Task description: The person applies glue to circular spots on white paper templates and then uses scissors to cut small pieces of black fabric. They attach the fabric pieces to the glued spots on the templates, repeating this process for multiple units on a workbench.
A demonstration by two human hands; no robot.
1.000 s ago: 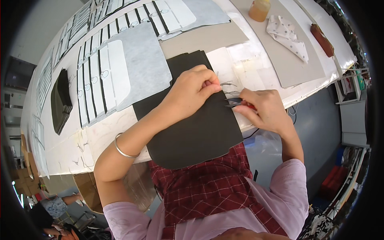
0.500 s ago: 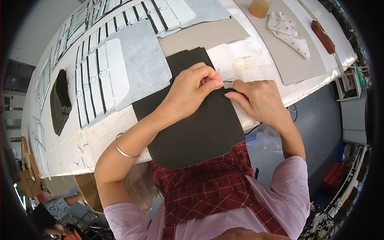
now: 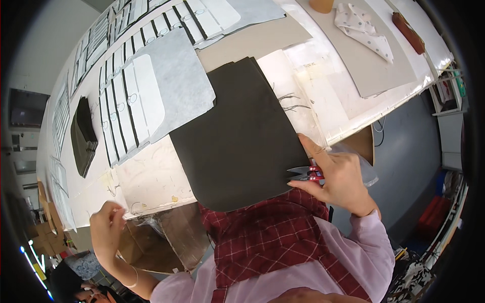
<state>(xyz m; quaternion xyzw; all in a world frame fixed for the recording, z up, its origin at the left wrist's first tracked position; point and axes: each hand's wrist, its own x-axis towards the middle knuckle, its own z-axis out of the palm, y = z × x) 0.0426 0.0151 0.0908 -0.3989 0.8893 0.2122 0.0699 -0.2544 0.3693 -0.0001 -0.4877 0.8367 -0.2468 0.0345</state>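
A stack of black fabric pieces (image 3: 237, 136) lies on the white table (image 3: 154, 184), its rounded near end overhanging the front edge above my apron. At its right border my right hand (image 3: 344, 177) holds thread snips (image 3: 315, 173) with red handles and dark blades, the blades apart over the black fabric. The thumb and forefinger of that hand touch the fabric's edge. Away to the left, past the table's front edge, my left hand (image 3: 106, 230) is raised with its fingers curled together. Whatever is pinched there is too small to make out.
Grey-white panels with black strips (image 3: 177, 86) cover the left and far table. Folded dark pieces (image 3: 83, 136) lie at far left. Loose black threads (image 3: 293, 103) lie beside the stack. A dotted cloth (image 3: 364, 33) rests on grey board at right. A cardboard box (image 3: 187, 237) stands below the edge.
My left hand has left the black fabric and swung down to the left. My right hand has moved nearer me along the fabric's edge, and the snips now show plainly.
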